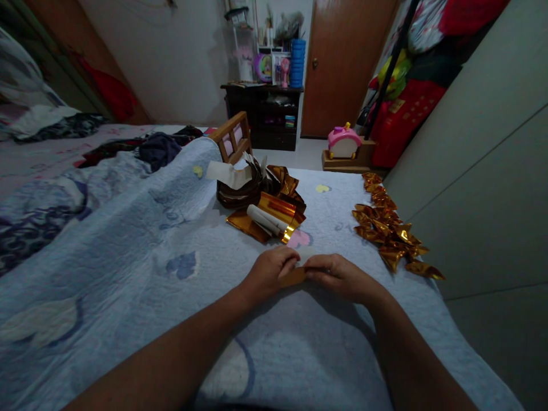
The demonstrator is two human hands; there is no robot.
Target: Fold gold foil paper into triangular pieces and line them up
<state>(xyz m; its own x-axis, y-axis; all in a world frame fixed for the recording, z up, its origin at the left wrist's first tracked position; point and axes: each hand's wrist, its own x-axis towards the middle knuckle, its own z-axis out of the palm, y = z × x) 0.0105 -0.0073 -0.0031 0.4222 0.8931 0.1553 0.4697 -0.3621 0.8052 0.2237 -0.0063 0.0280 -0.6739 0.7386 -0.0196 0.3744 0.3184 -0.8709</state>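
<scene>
Head view: pinched over bed (171,302), on near side of foil pile (278,209), gold-brown strip (293,277), left hand (272,267) closed on one end, right hand (340,276) on other. Likely light, slick, easily creased; best gripped by edges. Right of pile: folded gold pieces (382,235).

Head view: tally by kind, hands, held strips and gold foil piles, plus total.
Hands: 2 (left hand, right hand)
Held strip: 1
Gold foil piles: 2 (loose sheets, folded pieces)
Total: 5
Items inside each pile overlap too much to count.
</scene>
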